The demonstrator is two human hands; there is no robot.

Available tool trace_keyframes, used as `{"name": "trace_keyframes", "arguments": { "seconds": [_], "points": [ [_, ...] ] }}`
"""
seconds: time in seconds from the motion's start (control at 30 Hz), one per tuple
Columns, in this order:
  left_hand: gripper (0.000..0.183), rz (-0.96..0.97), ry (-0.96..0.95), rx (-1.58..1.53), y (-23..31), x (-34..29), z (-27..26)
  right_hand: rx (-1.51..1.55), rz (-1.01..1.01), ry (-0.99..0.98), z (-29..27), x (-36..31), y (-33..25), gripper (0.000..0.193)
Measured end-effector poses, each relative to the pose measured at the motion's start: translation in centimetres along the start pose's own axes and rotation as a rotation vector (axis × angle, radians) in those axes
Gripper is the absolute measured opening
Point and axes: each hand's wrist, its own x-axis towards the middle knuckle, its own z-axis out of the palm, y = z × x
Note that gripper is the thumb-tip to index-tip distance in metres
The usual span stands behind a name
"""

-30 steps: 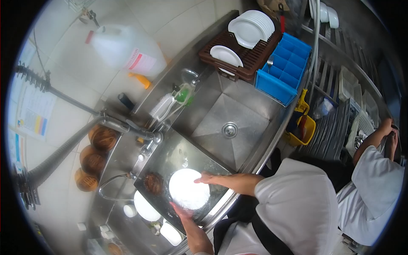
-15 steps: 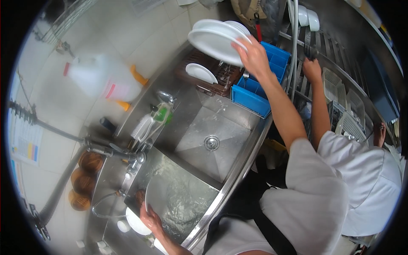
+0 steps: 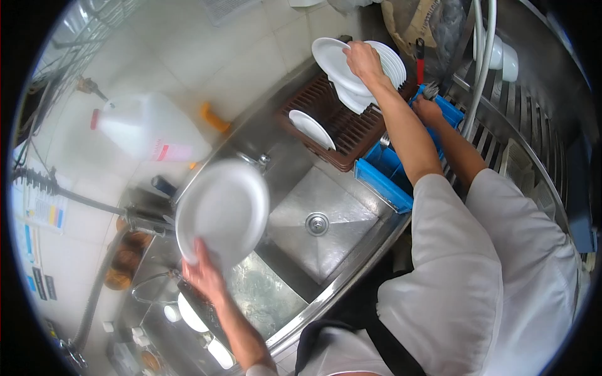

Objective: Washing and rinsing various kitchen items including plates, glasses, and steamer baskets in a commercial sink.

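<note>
White plate (image 3: 229, 203), L hand (image 3: 205, 274) clamped on its edge, near sink (image 3: 307, 247); R hand (image 3: 364, 61), well apart, grips 2nd plate (image 3: 329, 55) at brown rack (image 3: 342, 161). Both prob. stiff, breakable, slippery if wet; best held by rim, w/ firm grip.

Stainless-steel sink unit (image 3: 343, 279), viewed from above, its front edge running obliquely across the field. Centre: a drain basin (image 3: 285, 219), its creased floor sloping to a round drain (image 3: 316, 224). To the left, a second basin (image 3: 283, 279) holds water (image 3: 263, 297) with a rippled, glinting surface. Lower left: a further steel section (image 3: 164, 340) bears a round white dish (image 3: 190, 314), a small white cup (image 3: 172, 312) just beside it and, nearer the front edge, an elongated white dish (image 3: 219, 354). Far end: a slatted brown rack (image 3: 342, 161) stands beside a blue divided box (image 3: 392, 188), the latter partly hidden. Rear: a metal tap (image 3: 263, 161) is mounted behind the drain basin.
</note>
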Motion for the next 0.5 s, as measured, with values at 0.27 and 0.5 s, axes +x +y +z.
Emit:
{"name": "trace_keyframes", "arguments": {
  "seconds": [0.27,0.5],
  "points": [
    [0.039,-0.225,-0.213,-0.937,3.6,2.8,25.3,1.528,0.571,-0.186,-4.8,-4.4,-2.1,0.059],
    [0.058,-0.229,-1.127,-0.276,4.7,-1.7,32.5,0.404,-0.027,0.098,-10.5,2.0,-1.2,0.036]
  ]
}}
